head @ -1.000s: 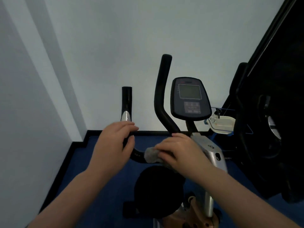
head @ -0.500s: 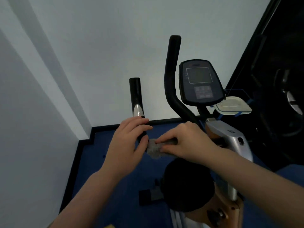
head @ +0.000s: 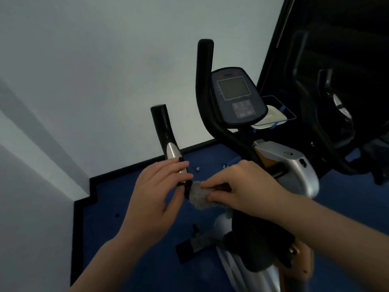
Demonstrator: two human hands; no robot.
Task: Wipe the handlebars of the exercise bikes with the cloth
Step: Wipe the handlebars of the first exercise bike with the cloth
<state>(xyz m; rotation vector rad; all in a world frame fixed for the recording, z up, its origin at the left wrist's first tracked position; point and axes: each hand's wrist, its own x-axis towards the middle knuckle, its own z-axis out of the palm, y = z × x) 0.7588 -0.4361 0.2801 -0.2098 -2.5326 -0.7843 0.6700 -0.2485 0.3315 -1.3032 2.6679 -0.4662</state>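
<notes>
An exercise bike stands in front of me with a black left handlebar [head: 163, 129] that has a silver sensor patch, and a taller black right handlebar [head: 203, 85]. My left hand [head: 155, 197] wraps around the lower part of the left handlebar. My right hand [head: 242, 184] pinches a grey cloth [head: 200, 197] against the horizontal bar just right of my left hand. The bar under the cloth is mostly hidden.
The bike's console [head: 235, 98] sits right of the handlebars, above the silver frame [head: 294, 165] and the black seat [head: 259, 245]. A white wall is close behind and to the left. Dark equipment [head: 336, 91] stands at the right. The floor [head: 130, 228] is blue.
My view has shifted left and tilted. My right hand has slid the cloth leftward along the bar toward my left hand, which keeps its hold on the left handlebar.
</notes>
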